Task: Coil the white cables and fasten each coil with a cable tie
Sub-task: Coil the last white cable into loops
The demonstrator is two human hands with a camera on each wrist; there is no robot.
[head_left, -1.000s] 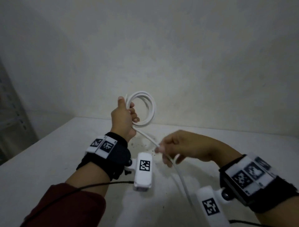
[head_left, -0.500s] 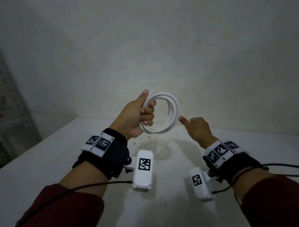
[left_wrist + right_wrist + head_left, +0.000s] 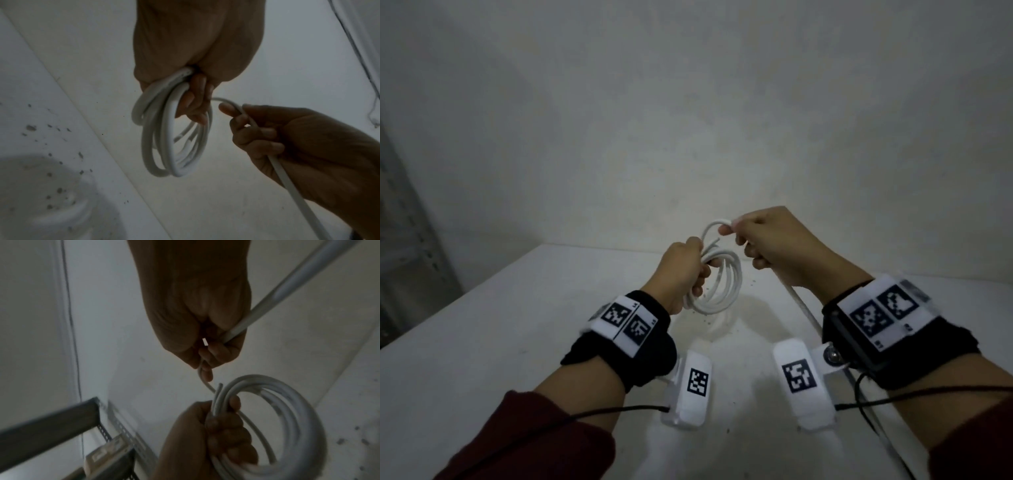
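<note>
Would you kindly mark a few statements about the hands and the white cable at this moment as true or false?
1. The left hand grips the coil of white cable. True.
2. The coil rests flat on the table. False: it is held up in the air above it.
3. The right hand holds the loose run of cable. True.
4. A cable tie is fastened round the coil. False: none shows on it.
5. The right hand is open and holds nothing. False: its fingers curl round the cable.

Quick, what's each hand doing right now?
Left hand: grips the coiled white cable.
Right hand: grips the cable's loose run, feeding the next loop.
</note>
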